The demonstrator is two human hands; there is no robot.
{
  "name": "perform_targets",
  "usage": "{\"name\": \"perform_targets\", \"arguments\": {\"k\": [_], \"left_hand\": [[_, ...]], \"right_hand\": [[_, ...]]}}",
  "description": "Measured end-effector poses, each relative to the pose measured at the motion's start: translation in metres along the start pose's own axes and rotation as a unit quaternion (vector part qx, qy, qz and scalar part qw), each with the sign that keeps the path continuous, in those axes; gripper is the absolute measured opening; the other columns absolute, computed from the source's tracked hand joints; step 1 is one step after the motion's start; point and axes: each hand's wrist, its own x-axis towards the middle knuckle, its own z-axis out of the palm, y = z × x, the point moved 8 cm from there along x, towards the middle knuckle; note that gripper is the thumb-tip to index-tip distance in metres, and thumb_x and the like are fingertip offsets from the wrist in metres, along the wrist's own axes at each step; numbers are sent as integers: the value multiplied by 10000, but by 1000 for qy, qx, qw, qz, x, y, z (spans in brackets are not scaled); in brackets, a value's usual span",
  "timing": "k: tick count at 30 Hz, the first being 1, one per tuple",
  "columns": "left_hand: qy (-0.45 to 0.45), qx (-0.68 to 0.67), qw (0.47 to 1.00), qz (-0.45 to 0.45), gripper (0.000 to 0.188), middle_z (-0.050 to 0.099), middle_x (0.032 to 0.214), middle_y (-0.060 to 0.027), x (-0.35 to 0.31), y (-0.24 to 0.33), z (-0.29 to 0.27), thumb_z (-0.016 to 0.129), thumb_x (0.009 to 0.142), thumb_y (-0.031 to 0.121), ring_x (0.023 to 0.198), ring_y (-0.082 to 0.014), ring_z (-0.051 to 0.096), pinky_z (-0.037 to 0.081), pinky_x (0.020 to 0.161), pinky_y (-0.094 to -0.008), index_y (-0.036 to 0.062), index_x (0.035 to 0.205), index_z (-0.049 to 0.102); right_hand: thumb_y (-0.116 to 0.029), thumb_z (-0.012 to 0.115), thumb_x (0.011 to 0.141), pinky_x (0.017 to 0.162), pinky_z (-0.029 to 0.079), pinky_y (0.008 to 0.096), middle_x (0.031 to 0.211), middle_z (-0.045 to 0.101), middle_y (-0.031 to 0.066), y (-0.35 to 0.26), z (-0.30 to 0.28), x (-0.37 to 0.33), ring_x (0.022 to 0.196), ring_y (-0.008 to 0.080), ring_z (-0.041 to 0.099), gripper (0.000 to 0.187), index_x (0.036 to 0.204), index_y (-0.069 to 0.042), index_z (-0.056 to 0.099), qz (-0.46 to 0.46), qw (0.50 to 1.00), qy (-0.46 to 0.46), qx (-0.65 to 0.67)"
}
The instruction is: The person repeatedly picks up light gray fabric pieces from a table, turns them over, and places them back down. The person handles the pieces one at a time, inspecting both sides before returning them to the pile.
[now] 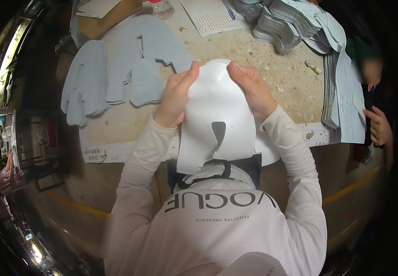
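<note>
A white, grained, leather-like cut piece [219, 99] is stretched between my hands near the table's front edge. Its far end is rounded, and a teardrop-shaped cutout opens toward the notched near end. My left hand [175, 96] grips the far left edge, thumb on top. On the far right edge, my right hand [253, 89] grips it the same way. The fingers beneath the piece are mostly hidden. To the left lie grey-blue cut pieces of similar outline, one stack [88, 78] at the far left and another group [146, 78] nearer my left hand.
Stacked grey cut pieces [281, 27] and a taller pile [331, 92] line the right side. A co-worker's hand [380, 126] is beside that pile. Toward the back are a printed sheet [210, 20], a blue pen [230, 12], a clear jar [163, 9] and a cardboard box [109, 20].
</note>
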Motion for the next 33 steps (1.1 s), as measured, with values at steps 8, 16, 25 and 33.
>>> {"name": "perform_targets", "arguments": {"k": [8, 16, 25, 33], "left_hand": [[9, 19, 1000, -1, 419, 659, 940, -68, -1, 1, -2, 470, 983, 354, 841, -103, 596, 453, 752, -232, -22, 985, 654], [-4, 27, 1000, 7, 417, 660, 935, -65, -1, 2, -2, 470, 982, 355, 832, -97, 595, 451, 747, -230, -17, 979, 658], [-28, 44, 998, 23, 358, 642, 932, -25, 1, 7, -2, 486, 977, 325, 858, -69, 557, 415, 775, -207, 6, 966, 648], [-6, 258, 953, 160, 259, 565, 773, 28, 16, 28, 0, 526, 954, 250, 758, -46, 471, 373, 707, -202, 40, 813, 579]], "right_hand": [[-427, 492, 962, 642, 512, 224, 858, 685, 66, 0, 3, -4, 706, 93, 634, 477, 1000, 16, 665, 17, 999, -28, 23], [-459, 462, 965, 641, 513, 226, 865, 687, 67, 2, 2, -4, 713, 93, 636, 510, 1011, 4, 671, 15, 999, -38, 17], [-475, 498, 943, 608, 505, 219, 855, 683, 57, 4, 1, -3, 688, 87, 629, 508, 1005, -2, 673, 48, 999, -2, 22], [-359, 737, 783, 539, 432, 259, 634, 623, 55, -32, 5, 27, 576, 99, 556, 366, 866, -4, 709, -82, 889, -23, -451]]}}
